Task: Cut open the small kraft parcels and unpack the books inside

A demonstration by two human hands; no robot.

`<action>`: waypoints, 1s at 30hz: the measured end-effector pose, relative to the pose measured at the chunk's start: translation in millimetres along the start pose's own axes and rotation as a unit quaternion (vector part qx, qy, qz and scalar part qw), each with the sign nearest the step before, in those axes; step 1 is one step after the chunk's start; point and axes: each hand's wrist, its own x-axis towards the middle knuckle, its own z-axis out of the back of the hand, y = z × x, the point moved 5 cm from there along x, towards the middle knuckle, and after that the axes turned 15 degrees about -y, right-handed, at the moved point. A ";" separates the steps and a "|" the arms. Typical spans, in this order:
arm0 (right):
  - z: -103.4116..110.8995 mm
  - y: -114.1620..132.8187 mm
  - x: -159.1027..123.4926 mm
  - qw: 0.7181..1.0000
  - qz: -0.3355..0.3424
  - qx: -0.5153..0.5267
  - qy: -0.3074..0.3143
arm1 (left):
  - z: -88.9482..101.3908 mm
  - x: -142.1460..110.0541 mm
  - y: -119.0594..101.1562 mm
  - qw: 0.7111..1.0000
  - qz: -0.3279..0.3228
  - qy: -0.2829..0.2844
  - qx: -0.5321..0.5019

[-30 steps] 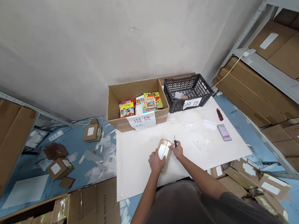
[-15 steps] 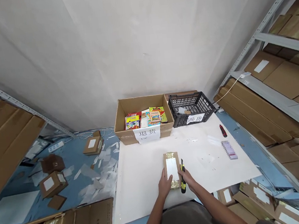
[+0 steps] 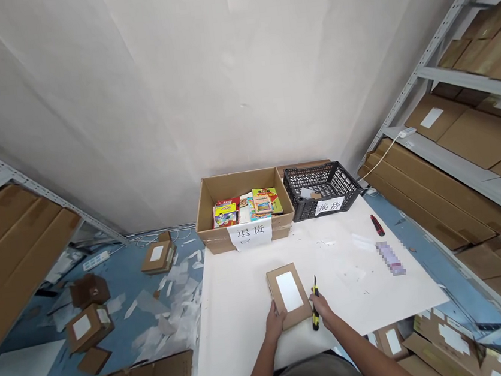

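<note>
A small cardboard box (image 3: 297, 314) with a white label on its upper face is over the front middle of the white table (image 3: 237, 310), slightly turned. My left hand (image 3: 275, 323) grips its lower left corner, the thumb on top. My right hand (image 3: 322, 308) is closed round a yellow-and-black utility knife (image 3: 315, 319) at the box's right edge. The knife points away from me, with its dark tip end beyond my fingers. Whether my right fingertips touch the box I cannot tell.
At the table's back stand a cardboard carton (image 3: 220, 240) of books and a black plastic crate (image 3: 300, 209), both with paper signs. A red-and-black cutter (image 3: 377, 225) lies on the right, near a blurred purple item (image 3: 390, 258). Shelves of boxes flank the table; paper scraps (image 3: 166, 318) litter the floor.
The box has been turned: its taped, narrower face was up before, and now a broader labelled face shows. The knife has moved slightly right and tilts more, still in my right hand.
</note>
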 end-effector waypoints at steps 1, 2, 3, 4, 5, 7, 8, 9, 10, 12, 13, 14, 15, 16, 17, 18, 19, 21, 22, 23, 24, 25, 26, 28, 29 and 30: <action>-1.9 0.1 -3.5 1.000 -0.011 0.009 0.017 | -4.9 -3.4 -0.1 1.000 -0.003 0.007 -0.028; -3.1 2.3 -7.4 0.999 -0.021 0.021 0.022 | -8.7 -6.4 -0.1 0.998 -0.003 0.014 -0.064; -3.5 7.0 -11.4 0.999 -0.023 0.034 0.013 | -11.3 -8.6 0.0 0.994 0.002 0.020 -0.105; -3.8 14.3 -15.6 0.999 -0.011 0.047 0.002 | -12.3 -9.8 0.2 0.989 0.009 0.024 -0.145; -4.5 23.1 -19.8 0.998 0.006 0.069 -0.006 | -12.0 -9.7 -0.1 0.983 0.016 0.025 -0.181; -9.5 40.5 -28.1 0.990 0.034 0.137 0.016 | -6.4 -5.0 -2.6 0.979 0.027 0.005 -0.203; -13.2 46.9 -31.6 0.984 0.035 0.168 0.039 | -1.4 -1.0 -5.1 0.983 0.031 -0.017 -0.179; -16.6 50.5 -34.1 0.980 0.023 0.186 0.059 | 4.9 3.5 -9.2 0.990 0.032 -0.049 -0.132; -19.2 51.4 -35.5 0.979 0.002 0.191 0.070 | 12.2 7.8 -15.7 0.993 0.028 -0.086 -0.070; -19.8 48.5 -36.0 0.981 -0.040 0.176 0.065 | 27.2 13.8 -38.3 0.985 -0.009 -0.161 0.059; -18.1 47.0 -35.7 0.983 -0.049 0.166 0.058 | 32.1 15.1 -54.6 0.977 -0.049 -0.180 0.102; -15.9 46.4 -35.4 0.985 -0.049 0.159 0.055 | 34.5 15.4 -72.6 0.969 -0.099 -0.184 0.133; -13.6 46.6 -35.3 0.986 -0.046 0.149 0.060 | 35.1 14.7 -91.3 0.958 -0.153 -0.180 0.162; -11.5 47.3 -35.3 0.987 -0.044 0.136 0.069 | 31.9 13.2 -110.2 0.944 -0.218 -0.154 0.195; -9.5 48.4 -35.0 0.989 -0.044 0.115 0.081 | 26.2 11.5 -126.5 0.926 -0.273 -0.114 0.236; -7.7 50.4 -34.3 0.991 -0.043 0.085 0.091 | 18.6 10.2 -139.0 0.905 -0.311 -0.064 0.283; -6.0 53.5 -32.9 0.994 -0.036 0.047 0.095 | 11.1 10.1 -147.0 0.885 -0.324 -0.017 0.333; -3.0 64.8 -27.8 0.996 0.009 -0.046 0.080 | -0.3 13.2 -151.7 0.856 -0.285 0.050 0.428; -2.5 73.0 -24.5 0.993 0.044 -0.091 0.064 | -4.5 14.6 -150.7 0.844 -0.259 0.075 0.463; -3.5 82.1 -21.4 0.987 0.078 -0.129 0.049 | -7.6 15.8 -148.7 0.836 -0.235 0.090 0.488; -6.4 91.6 -18.6 0.981 0.107 -0.157 0.041 | -9.8 16.5 -146.5 0.830 -0.218 0.097 0.504; -11.2 101.1 -16.2 0.975 0.131 -0.176 0.043 | -11.1 17.1 -144.5 0.829 -0.209 0.096 0.510; -17.8 110.6 -14.1 0.968 0.152 -0.190 0.052 | -11.8 17.5 -142.7 0.830 -0.205 0.091 0.511; -33.6 129.7 -11.2 0.953 0.197 -0.220 0.071 | -11.7 17.9 -139.8 0.836 -0.200 0.077 0.506; -41.8 139.1 -10.3 0.942 0.224 -0.240 0.075 | -11.2 18.0 -138.7 0.839 -0.197 0.072 0.502; -49.6 147.7 -9.6 0.928 0.252 -0.263 0.073 | -10.6 18.1 -138.0 0.841 -0.195 0.070 0.501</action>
